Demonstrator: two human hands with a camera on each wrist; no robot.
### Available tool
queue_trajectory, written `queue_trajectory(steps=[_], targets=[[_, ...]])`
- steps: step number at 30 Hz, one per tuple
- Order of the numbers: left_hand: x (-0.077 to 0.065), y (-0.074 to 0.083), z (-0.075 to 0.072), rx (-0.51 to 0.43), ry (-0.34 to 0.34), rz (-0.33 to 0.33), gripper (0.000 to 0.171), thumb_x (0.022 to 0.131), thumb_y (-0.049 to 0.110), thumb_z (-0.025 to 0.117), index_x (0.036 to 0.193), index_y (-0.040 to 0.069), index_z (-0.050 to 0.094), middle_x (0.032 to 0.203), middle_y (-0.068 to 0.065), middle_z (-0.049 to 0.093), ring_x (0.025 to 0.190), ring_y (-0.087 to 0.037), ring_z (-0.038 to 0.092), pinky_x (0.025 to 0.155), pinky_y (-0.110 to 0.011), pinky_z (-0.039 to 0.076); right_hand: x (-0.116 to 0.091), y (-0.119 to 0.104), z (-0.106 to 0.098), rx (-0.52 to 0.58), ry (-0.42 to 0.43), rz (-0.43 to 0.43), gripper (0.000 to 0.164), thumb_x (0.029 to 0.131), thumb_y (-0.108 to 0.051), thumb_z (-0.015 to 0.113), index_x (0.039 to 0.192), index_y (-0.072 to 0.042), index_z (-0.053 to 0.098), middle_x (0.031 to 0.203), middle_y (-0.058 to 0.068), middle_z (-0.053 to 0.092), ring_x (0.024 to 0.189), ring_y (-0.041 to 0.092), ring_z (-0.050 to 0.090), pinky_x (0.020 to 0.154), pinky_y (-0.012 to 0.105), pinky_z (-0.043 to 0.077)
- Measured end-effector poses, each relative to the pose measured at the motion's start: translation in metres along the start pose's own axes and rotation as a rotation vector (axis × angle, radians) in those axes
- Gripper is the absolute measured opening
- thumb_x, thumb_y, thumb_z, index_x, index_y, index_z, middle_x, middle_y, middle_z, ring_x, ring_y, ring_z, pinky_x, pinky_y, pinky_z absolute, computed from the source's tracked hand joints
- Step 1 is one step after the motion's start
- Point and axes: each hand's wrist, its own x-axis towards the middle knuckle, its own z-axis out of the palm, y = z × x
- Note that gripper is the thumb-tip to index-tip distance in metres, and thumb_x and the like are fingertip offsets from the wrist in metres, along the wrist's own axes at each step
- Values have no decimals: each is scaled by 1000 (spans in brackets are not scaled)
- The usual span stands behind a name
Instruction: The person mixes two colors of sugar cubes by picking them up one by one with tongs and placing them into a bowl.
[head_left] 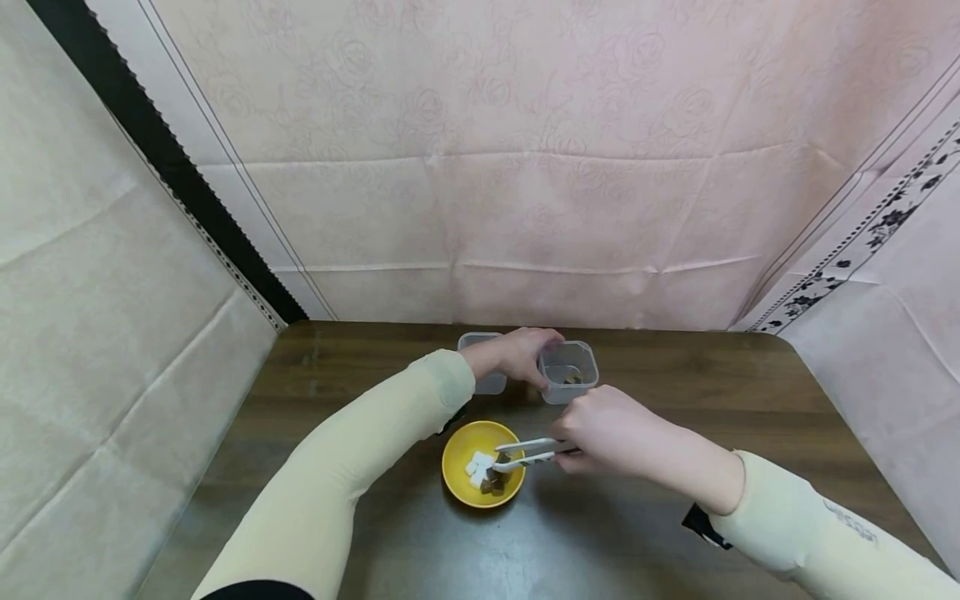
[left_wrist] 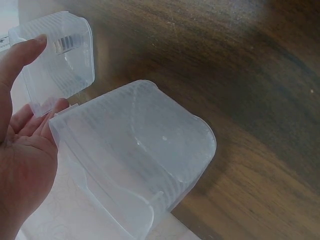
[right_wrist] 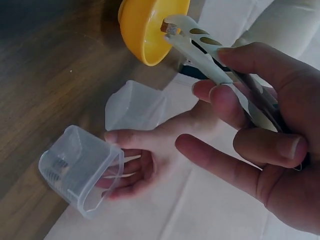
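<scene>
My left hand [head_left: 521, 352] holds a clear plastic container [head_left: 568, 395] by its sides, thumb on the near side and fingers behind. A few small brown pieces [head_left: 573, 378] lie in its bottom. My right hand [head_left: 611, 429] grips a pair of white-tipped tongs [head_left: 534, 452], whose tips reach into a yellow bowl [head_left: 454, 469]. White cubes [head_left: 477, 468] and brown cubes [head_left: 492, 483] lie together in the bowl. In the right wrist view, a brown cube [right_wrist: 172, 29] shows at the tips of the tongs.
A second clear container [head_left: 492, 385] stands to the left, partly hidden by my left wrist; its inside looks empty in the left wrist view. The wooden table [head_left: 360, 358] ends at the back against a pale patterned cloth [head_left: 480, 217].
</scene>
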Motion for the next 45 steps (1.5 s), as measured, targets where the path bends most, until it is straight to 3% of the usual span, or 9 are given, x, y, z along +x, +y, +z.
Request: queue_trajectory(steps=[7, 13, 25, 29, 35, 45], targets=[[0, 0, -1, 3, -2, 13, 85, 85, 25, 92, 156, 8, 48, 154, -11, 58, 138, -23, 56, 116, -34, 47, 9, -4, 2, -79, -55, 14, 35, 83, -29, 85, 61, -24, 58, 52, -16, 41, 51, 6, 32, 47, 26, 31], [-1, 0, -2, -1, -11, 7, 85, 86, 25, 91, 156, 8, 47, 154, -11, 57, 138, -23, 56, 115, -35, 48, 13, -4, 3, -78, -86, 48, 33, 84, -29, 86, 63, -23, 62, 52, -14, 42, 51, 8, 33, 47, 26, 30], [-3, 1, -4, -30, -24, 27, 85, 88, 23, 90, 157, 5, 45, 157, -12, 54, 142, -25, 55, 115, -35, 49, 12, -4, 2, -107, -92, 78, 33, 84, -35, 87, 64, -23, 64, 54, -12, 51, 50, 8, 40, 46, 29, 39], [-3, 1, -3, -27, -20, 31, 85, 87, 22, 90, 158, 5, 45, 157, -12, 54, 142, -25, 54, 115, -36, 48, 4, 1, -5, -48, -56, 81, 31, 84, -33, 85, 66, -25, 61, 57, -16, 50, 52, 5, 43, 48, 31, 42], [-3, 1, -3, -14, -15, 36, 85, 86, 23, 91, 157, 5, 46, 156, -12, 56, 142, -25, 54, 117, -35, 47, -17, 16, -19, 95, 18, 114, 30, 85, -26, 83, 68, -28, 58, 59, -20, 39, 54, 0, 35, 48, 25, 33], [-4, 1, -4, -44, -31, 34, 85, 87, 20, 90, 157, 5, 45, 158, -13, 54, 144, -25, 53, 119, -36, 45, -43, 45, -27, 93, 30, 249, 37, 87, -28, 81, 66, -30, 51, 60, -21, 30, 56, -1, 29, 49, 25, 25]])
